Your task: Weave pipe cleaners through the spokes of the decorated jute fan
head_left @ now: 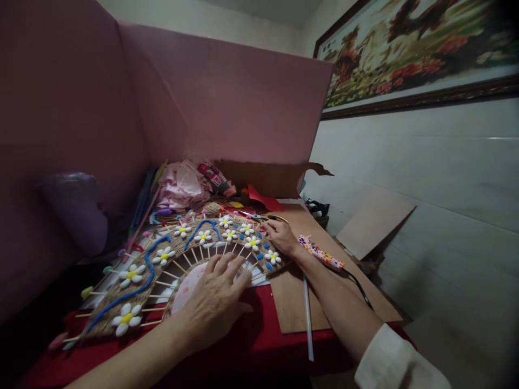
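Note:
A fan-shaped craft piece wrapped in brown twine lies on the table, with white-and-yellow flowers, wavy blue lines, small blue pieces and radiating wooden sticks. My left hand lies palm down over its pale pink inner half circle, fingers spread and holding nothing. At the fan's far right edge, my right hand has its fingers drawn together beside the blue pieces; anything small between them is hidden. Just beyond these fingertips lie scissors with gold-coloured handles.
A brown board carries a glue stick and a flower-patterned glue gun with a black cord. Behind the fan are crumpled pink cloth, red paper and cardboard. Pink panels stand at the back and left.

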Action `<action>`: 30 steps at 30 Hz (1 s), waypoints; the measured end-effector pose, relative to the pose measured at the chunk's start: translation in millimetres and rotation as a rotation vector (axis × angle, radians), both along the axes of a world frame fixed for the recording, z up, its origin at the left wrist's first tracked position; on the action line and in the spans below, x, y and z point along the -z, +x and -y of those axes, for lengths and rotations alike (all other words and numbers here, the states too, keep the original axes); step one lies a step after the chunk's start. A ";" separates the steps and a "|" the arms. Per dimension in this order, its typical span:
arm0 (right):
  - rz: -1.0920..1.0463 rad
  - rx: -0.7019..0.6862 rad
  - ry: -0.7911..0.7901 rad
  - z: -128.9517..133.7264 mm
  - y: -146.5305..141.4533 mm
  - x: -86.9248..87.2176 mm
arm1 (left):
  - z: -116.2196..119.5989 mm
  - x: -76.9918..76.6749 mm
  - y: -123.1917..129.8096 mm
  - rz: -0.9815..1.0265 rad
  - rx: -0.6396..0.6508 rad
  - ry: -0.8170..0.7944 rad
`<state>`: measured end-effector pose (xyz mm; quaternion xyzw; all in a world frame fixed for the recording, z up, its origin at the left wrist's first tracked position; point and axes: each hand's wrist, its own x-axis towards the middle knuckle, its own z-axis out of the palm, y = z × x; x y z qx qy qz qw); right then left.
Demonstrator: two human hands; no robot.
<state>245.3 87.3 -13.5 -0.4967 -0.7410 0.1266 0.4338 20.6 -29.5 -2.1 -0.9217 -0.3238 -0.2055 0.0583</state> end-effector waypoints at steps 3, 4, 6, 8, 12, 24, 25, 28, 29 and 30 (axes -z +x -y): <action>-0.004 -0.004 -0.011 0.7 -0.2 -0.2 | -4.8 1.0 -5.2 -0.075 0.046 0.048; -0.006 -0.004 -0.017 0.8 0.1 -0.4 | -4.9 1.4 -5.4 -0.090 0.057 0.070; -0.012 -0.003 -0.026 0.5 1.5 -2.5 | -4.9 1.8 -5.5 -0.115 0.077 0.120; -0.020 0.000 -0.033 -1.3 4.4 -8.1 | -6.3 1.3 -6.3 -0.141 0.106 0.172; -0.014 -0.010 -0.044 -10.2 10.5 -27.8 | -14.8 -0.5 -10.3 -0.170 0.160 0.242; -0.001 -0.174 -0.061 -19.1 -4.6 -24.9 | -25.3 9.4 -12.0 -0.128 0.221 0.291; -0.010 -0.190 -0.071 -19.7 -5.0 -24.6 | -25.8 10.0 -11.7 -0.124 0.222 0.287; -0.033 -0.230 -0.098 -23.6 -6.6 -24.3 | -27.2 11.4 -11.5 -0.113 0.229 0.277; -0.041 -0.236 -0.104 -25.2 -7.3 -24.1 | -27.5 11.7 -11.5 -0.106 0.234 0.277; -0.050 -0.238 -0.107 -26.6 -8.0 -23.6 | -27.8 12.0 -11.6 -0.102 0.235 0.276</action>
